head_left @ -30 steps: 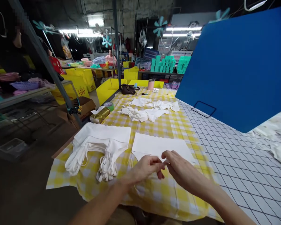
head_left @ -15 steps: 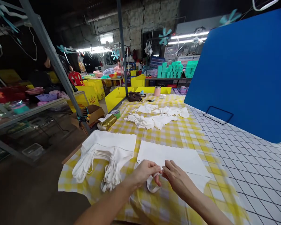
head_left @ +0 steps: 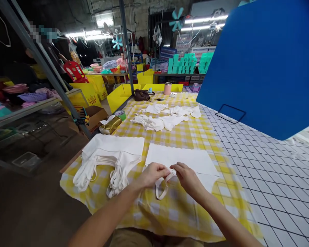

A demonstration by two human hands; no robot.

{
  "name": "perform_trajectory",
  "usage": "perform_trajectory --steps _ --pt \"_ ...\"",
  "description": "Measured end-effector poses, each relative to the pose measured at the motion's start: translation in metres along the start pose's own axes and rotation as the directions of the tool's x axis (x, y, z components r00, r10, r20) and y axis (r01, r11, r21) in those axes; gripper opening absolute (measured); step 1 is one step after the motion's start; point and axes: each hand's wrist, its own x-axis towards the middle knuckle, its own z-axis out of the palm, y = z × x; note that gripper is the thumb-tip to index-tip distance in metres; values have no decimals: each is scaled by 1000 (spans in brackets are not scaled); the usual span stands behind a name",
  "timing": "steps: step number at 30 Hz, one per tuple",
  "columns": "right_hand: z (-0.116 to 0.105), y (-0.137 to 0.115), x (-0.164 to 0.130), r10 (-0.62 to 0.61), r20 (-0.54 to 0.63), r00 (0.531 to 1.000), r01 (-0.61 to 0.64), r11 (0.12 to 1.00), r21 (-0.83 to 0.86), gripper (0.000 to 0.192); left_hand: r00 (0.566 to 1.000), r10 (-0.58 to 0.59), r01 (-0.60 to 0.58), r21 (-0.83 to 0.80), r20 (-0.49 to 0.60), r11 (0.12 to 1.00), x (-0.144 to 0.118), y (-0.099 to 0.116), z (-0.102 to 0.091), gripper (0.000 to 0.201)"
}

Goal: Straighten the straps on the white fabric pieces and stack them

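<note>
A white strappy garment [head_left: 180, 156], like a camisole top, lies flat in front of me on the yellow checked cloth [head_left: 175, 214]. Over its lower edge my left hand [head_left: 154, 175] pinches a white strap [head_left: 158, 193], which hangs down in a loop. Close beside it, my right hand [head_left: 187, 179] has its fingertips closed on the same strap near the garment's edge. The exact point where the fingertips meet is partly hidden. To the left sits a neat stack of similar white garments [head_left: 118, 144], their straps bunched toward me.
Crumpled white garments [head_left: 167, 120] lie farther up the cloth. Beyond them are a dark bag [head_left: 142, 95] and a pink jar [head_left: 167, 88]. A gold packet [head_left: 110, 125] and green tape roll [head_left: 121, 115] sit by the left metal post. A big blue board [head_left: 262, 72] stands at right.
My view has tipped downward and turned slightly right, so the scene sits higher and further left. Both hands stay pinched together at the strap, and its loop now hangs more openly.
</note>
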Motion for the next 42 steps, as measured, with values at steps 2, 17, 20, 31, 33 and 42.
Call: perform_trajectory --steps 2,17,20,31,33,42 --pt "1 4 2 92 -46 995 -84 983 165 30 985 120 -70 343 -127 937 7 -7 -8 17" --pt "34 20 14 462 4 887 -350 666 658 25 942 325 -192 930 85 313 47 -38 -8 16" --pt "36 22 18 475 -3 880 -352 657 667 26 952 307 -134 911 8 391 48 -40 -4 15" --pt "40 21 35 499 -30 866 -376 690 618 29 941 258 -33 703 -217 710 57 -42 -4 13" --pt "38 20 37 495 -48 868 -370 706 604 28 937 264 -30 699 -230 715 58 -43 -4 14" --pt "46 28 41 427 -88 900 -299 752 588 24 933 281 -2 776 -227 631 60 -51 2 12"
